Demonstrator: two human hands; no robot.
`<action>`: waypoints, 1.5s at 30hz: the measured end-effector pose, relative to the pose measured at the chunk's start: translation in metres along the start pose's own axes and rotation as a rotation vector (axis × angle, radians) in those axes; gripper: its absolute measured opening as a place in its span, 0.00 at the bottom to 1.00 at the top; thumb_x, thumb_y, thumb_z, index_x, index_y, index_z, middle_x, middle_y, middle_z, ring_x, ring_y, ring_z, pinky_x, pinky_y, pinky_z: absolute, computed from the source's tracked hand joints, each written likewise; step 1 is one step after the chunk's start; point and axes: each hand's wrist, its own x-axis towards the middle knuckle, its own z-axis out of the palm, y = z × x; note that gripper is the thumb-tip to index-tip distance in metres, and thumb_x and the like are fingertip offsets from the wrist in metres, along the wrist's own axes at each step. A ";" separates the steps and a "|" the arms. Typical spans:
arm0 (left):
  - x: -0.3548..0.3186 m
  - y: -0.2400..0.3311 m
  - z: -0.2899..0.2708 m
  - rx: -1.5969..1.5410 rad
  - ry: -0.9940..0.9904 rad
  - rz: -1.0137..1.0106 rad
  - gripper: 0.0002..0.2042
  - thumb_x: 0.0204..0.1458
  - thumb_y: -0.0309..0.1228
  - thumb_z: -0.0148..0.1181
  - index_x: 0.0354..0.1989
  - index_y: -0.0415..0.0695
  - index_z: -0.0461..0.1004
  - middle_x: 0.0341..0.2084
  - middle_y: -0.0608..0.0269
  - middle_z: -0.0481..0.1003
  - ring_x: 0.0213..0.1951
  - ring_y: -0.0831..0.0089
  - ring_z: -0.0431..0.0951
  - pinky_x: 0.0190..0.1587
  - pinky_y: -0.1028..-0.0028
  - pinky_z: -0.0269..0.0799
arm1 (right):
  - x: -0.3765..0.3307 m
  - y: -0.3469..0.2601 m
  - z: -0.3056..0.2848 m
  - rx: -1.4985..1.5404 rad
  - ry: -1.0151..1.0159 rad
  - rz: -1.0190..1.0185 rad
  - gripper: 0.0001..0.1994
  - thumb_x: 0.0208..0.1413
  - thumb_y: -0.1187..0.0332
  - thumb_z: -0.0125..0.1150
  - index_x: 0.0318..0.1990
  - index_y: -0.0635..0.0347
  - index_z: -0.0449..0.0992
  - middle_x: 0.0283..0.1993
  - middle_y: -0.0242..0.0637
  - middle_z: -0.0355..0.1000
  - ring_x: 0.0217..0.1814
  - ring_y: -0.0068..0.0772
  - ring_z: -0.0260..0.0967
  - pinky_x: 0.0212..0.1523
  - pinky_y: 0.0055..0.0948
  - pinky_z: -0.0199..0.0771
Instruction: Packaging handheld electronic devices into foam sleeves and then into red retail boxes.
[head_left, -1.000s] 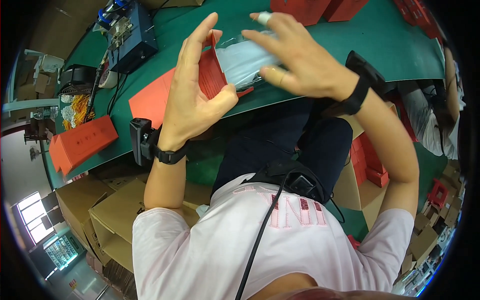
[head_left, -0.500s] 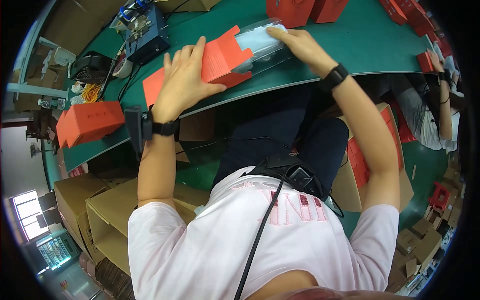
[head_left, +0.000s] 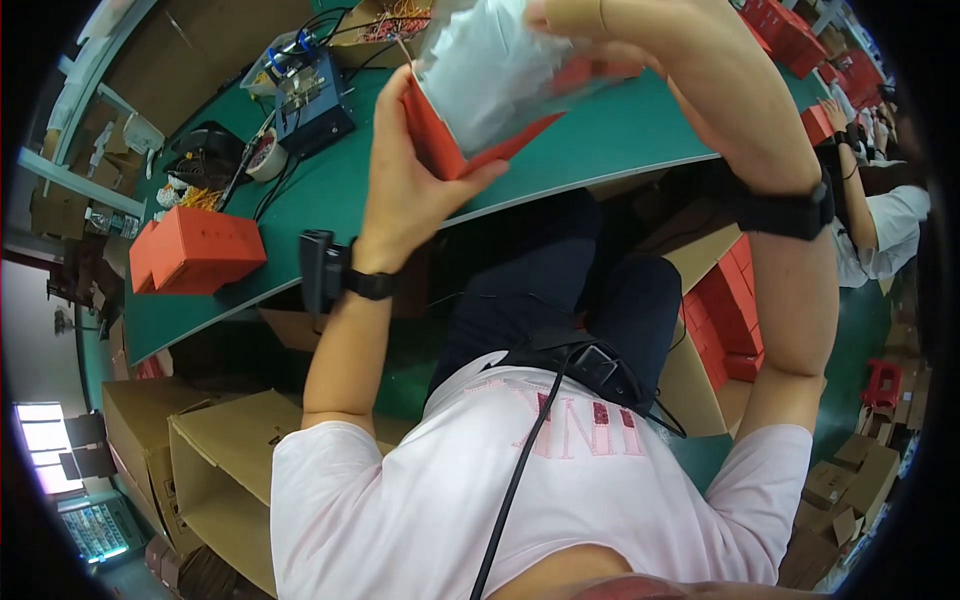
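My left hand [head_left: 405, 185] grips the lower edge of an open red cardboard box [head_left: 440, 145], held up above the green table [head_left: 610, 135]. A translucent white plastic bag [head_left: 490, 75] sits in the mouth of the red box. My right hand [head_left: 590, 22] is at the top edge of the view, fingers closed on the upper part of the bag; only part of that hand shows. Both wrists carry black bands.
A closed red box [head_left: 195, 250] lies on the table at the left. A blue device with wires [head_left: 310, 95] stands at the back. Open brown cartons [head_left: 210, 470] are on the floor left, stacked red boxes [head_left: 725, 320] in a carton right. Another person [head_left: 880, 215] sits at far right.
Both hands have lifted the red box and bag off the table and brought them closer to the camera. The bag now sits deeper in the box mouth.
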 end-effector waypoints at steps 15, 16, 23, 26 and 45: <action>-0.044 -0.040 0.072 0.187 0.449 0.439 0.34 0.45 0.33 0.71 0.59 0.41 0.60 0.56 0.45 0.64 0.58 0.49 0.66 0.64 0.50 0.58 | -0.086 0.097 0.009 -0.355 -0.041 -0.460 0.49 0.38 0.70 0.82 0.67 0.71 0.56 0.62 0.47 0.61 0.64 0.36 0.64 0.58 0.33 0.71; -0.046 -0.040 0.072 0.183 0.465 0.458 0.31 0.47 0.31 0.70 0.58 0.41 0.61 0.56 0.45 0.64 0.57 0.50 0.67 0.64 0.50 0.58 | -0.082 0.101 0.011 -0.472 -0.007 -0.642 0.49 0.36 0.68 0.84 0.64 0.73 0.58 0.60 0.50 0.63 0.60 0.41 0.67 0.57 0.35 0.72; -0.055 -0.039 0.080 0.204 0.550 0.431 0.28 0.50 0.33 0.69 0.54 0.44 0.58 0.55 0.45 0.65 0.57 0.50 0.68 0.62 0.52 0.66 | -0.088 0.109 0.034 -0.690 0.163 -0.941 0.32 0.42 0.68 0.80 0.51 0.73 0.67 0.44 0.56 0.75 0.41 0.53 0.77 0.49 0.52 0.79; -0.068 -0.027 0.069 0.260 0.435 0.376 0.31 0.51 0.35 0.69 0.58 0.43 0.57 0.57 0.44 0.63 0.58 0.48 0.67 0.62 0.52 0.65 | -0.084 0.123 0.040 -0.657 0.218 -1.055 0.26 0.47 0.69 0.76 0.49 0.72 0.69 0.35 0.54 0.74 0.41 0.46 0.78 0.41 0.45 0.87; 0.046 0.076 -0.018 0.672 -0.925 0.252 0.25 0.45 0.29 0.64 0.56 0.39 0.74 0.53 0.47 0.76 0.59 0.52 0.73 0.62 0.61 0.68 | -0.068 0.167 0.033 -0.954 -0.047 -1.280 0.19 0.52 0.67 0.68 0.52 0.51 0.74 0.41 0.36 0.76 0.43 0.41 0.78 0.43 0.42 0.79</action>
